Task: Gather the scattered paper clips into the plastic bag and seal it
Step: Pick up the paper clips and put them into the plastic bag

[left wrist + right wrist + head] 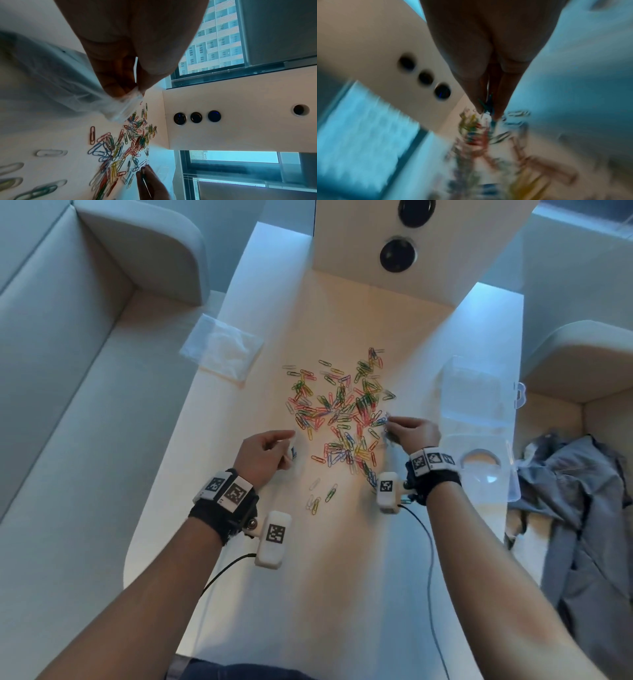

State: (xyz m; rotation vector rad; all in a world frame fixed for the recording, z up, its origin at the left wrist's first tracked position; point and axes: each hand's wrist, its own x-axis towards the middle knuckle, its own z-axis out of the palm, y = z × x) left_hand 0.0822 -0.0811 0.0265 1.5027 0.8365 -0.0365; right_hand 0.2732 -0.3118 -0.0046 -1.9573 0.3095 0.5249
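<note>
Several coloured paper clips (339,412) lie scattered over the middle of the white table (342,577). At the pile's left edge my left hand (291,446) pinches the rim of a clear plastic bag (123,106) between thumb and fingers (116,86); the bag hangs back toward the wrist and is almost invisible in the head view. My right hand (388,422) is at the pile's right edge and pinches a few green and blue clips (488,105) in its fingertips. The right wrist view is blurred by motion.
A clear plastic packet (222,349) lies at the table's left edge. An open clear plastic box (479,419) sits at the right edge, with a grey garment (582,525) beside it. An upright panel with round black holes (397,254) stands behind the clips. A few stray clips (318,494) lie nearer me.
</note>
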